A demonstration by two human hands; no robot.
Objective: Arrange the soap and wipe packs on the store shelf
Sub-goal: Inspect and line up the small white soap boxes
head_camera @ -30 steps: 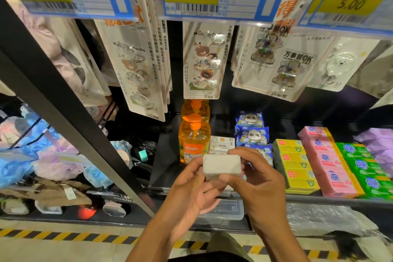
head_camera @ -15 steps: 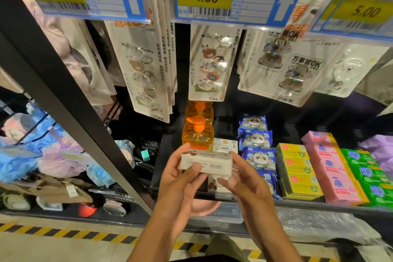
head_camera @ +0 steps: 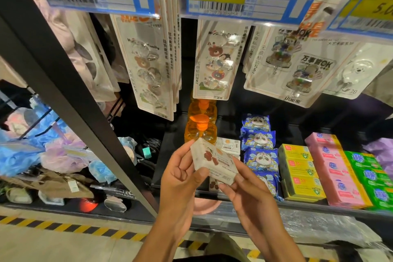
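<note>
bottles (head_camera: 201,132) left of wipe packs (head_camera: 258,140), soap boxes (head_camera: 297,171) right, on shelf (head_camera: 174,155)

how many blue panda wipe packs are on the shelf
4 blue panda packs, in one front-to-back row left of the yellow boxes: rearmost, second, third, and the front one partly behind the right hand. More could be hidden underneath.

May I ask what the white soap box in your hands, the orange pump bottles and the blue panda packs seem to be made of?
The white soap box: probably matte printed card, given crisp folded edges. The orange pump bottles: clear glossy plastic; light shines through. The blue panda packs: likely soft plastic film, with crinkled ends.
</note>
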